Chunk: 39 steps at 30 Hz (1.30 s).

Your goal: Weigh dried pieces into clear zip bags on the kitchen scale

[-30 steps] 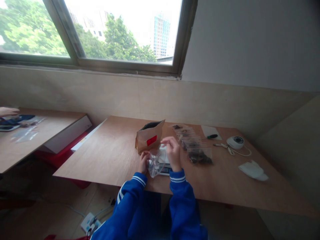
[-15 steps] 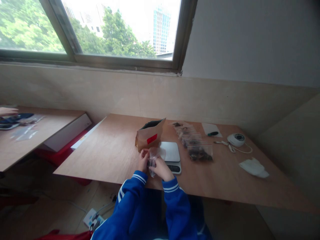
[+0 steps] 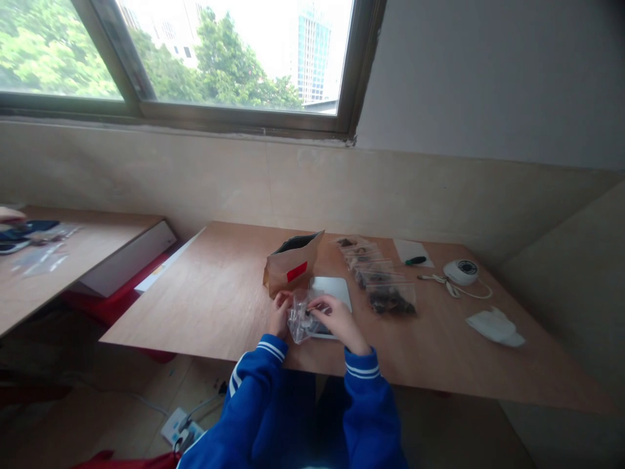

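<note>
A clear plastic bag (image 3: 299,327) hangs from my left hand (image 3: 280,314), whose fingers are closed on its left edge. My right hand (image 3: 338,318) is at the bag's right side, above a digital scale (image 3: 340,288). Its thumb and fingers pinch a small dark piece (image 3: 308,312), too small to make out its kind. The scale has a pale flat plate, and my right hand and the bag hide much of its front. Just behind my left hand stands an open brown paper pouch (image 3: 289,273) with a red label.
Several zip bags of dark dried pieces (image 3: 390,299) lie in a row right of the scale. Farther right are a green-handled tool (image 3: 416,260) on white paper, a white dome camera (image 3: 460,273) with its cable, and a crumpled white tissue (image 3: 495,327). A co-worker's hand (image 3: 10,215) shows far left.
My right hand has moved right and up, from inside or against the plastic bag to over the scale, with a small dark piece now visible in its fingers. My left hand stays put.
</note>
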Tool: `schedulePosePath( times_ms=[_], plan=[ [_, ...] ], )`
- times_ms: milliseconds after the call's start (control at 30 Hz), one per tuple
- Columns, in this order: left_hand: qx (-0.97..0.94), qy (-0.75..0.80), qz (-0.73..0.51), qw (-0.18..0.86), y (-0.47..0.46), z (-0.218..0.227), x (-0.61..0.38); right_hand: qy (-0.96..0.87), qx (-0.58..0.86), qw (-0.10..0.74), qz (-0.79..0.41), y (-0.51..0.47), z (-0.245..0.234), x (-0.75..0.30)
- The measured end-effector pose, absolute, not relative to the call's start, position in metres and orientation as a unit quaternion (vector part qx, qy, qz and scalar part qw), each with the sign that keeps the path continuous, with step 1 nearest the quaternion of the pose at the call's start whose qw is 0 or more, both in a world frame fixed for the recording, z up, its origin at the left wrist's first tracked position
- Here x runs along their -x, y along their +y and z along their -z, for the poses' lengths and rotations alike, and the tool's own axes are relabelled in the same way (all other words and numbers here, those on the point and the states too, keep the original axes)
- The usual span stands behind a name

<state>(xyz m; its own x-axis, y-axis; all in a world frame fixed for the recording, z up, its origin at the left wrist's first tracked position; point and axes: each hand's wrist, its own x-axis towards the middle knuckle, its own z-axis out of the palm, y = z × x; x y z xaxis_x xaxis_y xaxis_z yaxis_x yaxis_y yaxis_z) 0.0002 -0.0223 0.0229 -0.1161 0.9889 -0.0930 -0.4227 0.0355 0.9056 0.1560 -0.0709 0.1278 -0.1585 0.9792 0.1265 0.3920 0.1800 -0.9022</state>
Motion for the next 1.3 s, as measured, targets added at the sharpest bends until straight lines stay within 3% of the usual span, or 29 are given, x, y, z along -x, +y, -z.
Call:
schedulePosePath(
  times_ms=[233,300,433,500,600,767,933,1133,1300],
  plan=[
    [-0.328,0.435,-0.595,0.592,-0.023,-0.024,-0.001,-0.685,0.455,0.542,-0.174,-0.035,-0.221,-0.141],
    [-0.331,0.44,-0.596,0.585,-0.023,-0.025,0.0,-0.691,0.455,0.547,-0.129,-0.014,-0.234,-0.132],
    [-0.331,0.445,-0.598,0.578,-0.022,-0.025,0.0,-0.721,0.489,0.485,-0.071,-0.002,-0.224,-0.125],
    [-0.326,0.443,-0.605,0.576,-0.021,-0.024,-0.001,-0.693,0.503,0.513,-0.058,-0.019,-0.199,-0.126],
    [-0.319,0.441,-0.611,0.574,-0.02,-0.024,-0.001,-0.626,0.544,0.551,-0.093,-0.061,-0.142,-0.124],
    [-0.309,0.418,-0.603,0.604,-0.022,-0.027,-0.001,-0.582,0.628,0.501,-0.124,-0.112,-0.069,-0.105],
    [-0.263,0.397,-0.616,0.628,-0.029,-0.032,-0.003,-0.548,0.639,0.523,-0.135,-0.114,-0.069,-0.092],
    [-0.194,0.387,-0.615,0.659,-0.046,-0.048,-0.009,-0.467,0.615,0.542,-0.331,-0.116,-0.069,-0.105],
    [-0.162,0.387,-0.597,0.684,-0.055,-0.06,-0.006,-0.474,0.568,0.546,-0.394,-0.116,-0.07,-0.131]
  ],
)
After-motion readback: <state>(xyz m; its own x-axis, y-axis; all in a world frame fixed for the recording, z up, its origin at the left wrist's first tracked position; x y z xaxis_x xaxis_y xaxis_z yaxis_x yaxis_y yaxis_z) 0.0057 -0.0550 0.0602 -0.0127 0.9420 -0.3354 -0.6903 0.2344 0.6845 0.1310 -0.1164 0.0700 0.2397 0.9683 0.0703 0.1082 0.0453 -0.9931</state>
